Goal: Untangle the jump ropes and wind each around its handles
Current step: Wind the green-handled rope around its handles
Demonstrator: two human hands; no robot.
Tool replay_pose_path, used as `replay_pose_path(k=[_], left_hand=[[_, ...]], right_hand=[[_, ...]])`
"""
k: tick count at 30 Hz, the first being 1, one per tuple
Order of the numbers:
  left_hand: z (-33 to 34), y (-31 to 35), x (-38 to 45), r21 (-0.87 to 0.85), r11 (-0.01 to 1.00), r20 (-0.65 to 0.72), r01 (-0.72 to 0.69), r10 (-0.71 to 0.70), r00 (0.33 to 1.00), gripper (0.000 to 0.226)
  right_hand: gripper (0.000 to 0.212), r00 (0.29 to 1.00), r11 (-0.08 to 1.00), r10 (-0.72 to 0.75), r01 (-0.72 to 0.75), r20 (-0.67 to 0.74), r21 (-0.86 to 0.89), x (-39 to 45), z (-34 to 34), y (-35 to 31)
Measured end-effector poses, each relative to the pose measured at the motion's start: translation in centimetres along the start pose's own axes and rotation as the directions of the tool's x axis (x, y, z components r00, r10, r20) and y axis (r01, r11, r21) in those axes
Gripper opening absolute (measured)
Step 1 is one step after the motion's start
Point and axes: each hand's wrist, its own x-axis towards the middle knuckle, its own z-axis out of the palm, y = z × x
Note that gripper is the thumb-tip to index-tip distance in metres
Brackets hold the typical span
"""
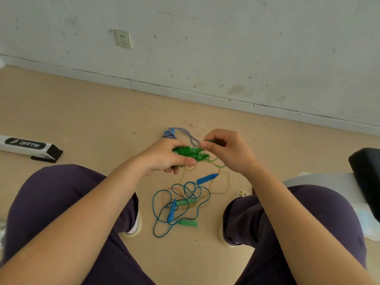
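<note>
My left hand (pixel 164 156) grips a pair of green handles (pixel 190 152) with green rope wound round them. My right hand (pixel 228 150) pinches the green rope's loose end (pixel 210 141) just above the bundle; a short green tail (pixel 218 164) hangs below. On the floor between my feet lies a tangle of thin blue rope (pixel 162 204) and tan rope (pixel 223 186), with two blue handles (pixel 206 178) (pixel 171 211) and two light green handles (pixel 186 202) (pixel 188 223). A blue-and-white braided rope (pixel 186 133), wound on its blue handles (pixel 169 133), lies behind my hands.
I sit with my knees apart in dark purple trousers (pixel 67 194), shoes (pixel 135 227) on a tan floor. A white box with a black end (pixel 30 148) lies at the left. A black object (pixel 366 173) on white cloth is at the right. The wall (pixel 205 48) stands close ahead.
</note>
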Motion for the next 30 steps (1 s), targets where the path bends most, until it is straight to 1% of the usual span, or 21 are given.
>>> replay_pose_path(k=[3, 6, 7, 10, 11, 12, 15, 17, 19, 21, 23, 26, 28, 30], left_hand=[[0.6, 0.4, -0.4, 0.051, 0.999, 0.135, -0.014, 0.007, 0.991, 0.043], [0.7, 0.8, -0.6, 0.05, 0.998, 0.16, -0.027, 0.019, 0.987, 0.047], [0.6, 0.9, -0.7, 0.03, 0.999, 0.158, -0.033, 0.028, 0.987, 0.043], [0.5, 1.1, -0.8, -0.031, 0.998, 0.138, -0.049, 0.053, 0.989, 0.018], [0.7, 1.0, -0.9, -0.033, 0.998, 0.115, -0.056, 0.059, 0.992, 0.014], [0.9, 0.9, -0.9, -0.022, 0.997, 0.086, -0.068, 0.07, 0.994, 0.014], [1.2, 0.3, -0.7, 0.023, 0.993, 0.019, -0.118, 0.117, 0.993, 0.026], [1.2, 0.2, -0.7, 0.013, 0.987, -0.009, -0.158, 0.158, 0.987, 0.032], [1.2, 0.4, -0.8, -0.014, 0.977, -0.011, -0.215, 0.215, 0.977, 0.043], [1.3, 0.5, -0.9, -0.045, 0.96, -0.011, -0.277, 0.277, 0.961, 0.051], [1.3, 0.5, -0.9, -0.055, 0.951, -0.029, -0.305, 0.304, 0.952, 0.046], [1.1, 0.3, -0.6, -0.072, 0.951, -0.079, -0.299, 0.294, 0.953, 0.03], [1.1, 0.3, -0.5, -0.101, 0.954, -0.112, -0.283, 0.272, 0.956, 0.027], [1.0, 0.4, -0.5, -0.142, 0.952, -0.114, -0.271, 0.256, 0.96, 0.029]], right_hand=[[0.008, 1.0, 1.0, -0.002, 0.003, 0.031, -0.016, 0.0, 0.6, 0.1], [0.01, 1.0, 1.0, -0.001, 0.001, 0.018, -0.007, 0.0, 1.2, 0.4], [0.009, 1.0, 1.0, 0.009, -0.009, -0.008, 0.017, 0.0, 1.2, 0.4], [0.01, 0.998, 0.998, 0.048, -0.046, -0.04, 0.047, 0.0, 1.1, 0.4], [0.012, 0.998, 0.998, 0.056, -0.055, -0.037, 0.041, 0.0, 1.2, 0.5], [0.017, 0.997, 0.996, 0.071, -0.069, -0.037, 0.05, 0.0, 1.1, 0.5], [0.038, 0.992, 0.982, 0.127, -0.121, -0.029, 0.146, 0.1, 0.9, 0.6], [0.039, 0.992, 0.986, 0.129, -0.128, -0.005, 0.105, 0.2, 0.7, 0.6], [0.034, 0.984, 0.982, 0.165, -0.17, 0.067, 0.079, 0.2, 0.6, 0.5], [0.035, 0.968, 0.964, 0.19, -0.216, 0.161, 0.158, -0.1, 0.7, 0.2], [0.045, 0.959, 0.939, 0.188, -0.239, 0.21, 0.248, -0.4, 0.9, -0.1], [0.066, 0.947, 0.893, 0.226, -0.295, 0.23, 0.339, -0.2, 0.9, 0.1], [0.082, 0.933, 0.859, 0.265, -0.344, 0.245, 0.38, 0.0, 0.9, 0.5], [0.091, 0.926, 0.839, 0.279, -0.365, 0.256, 0.404, 0.1, 1.0, 0.8]])
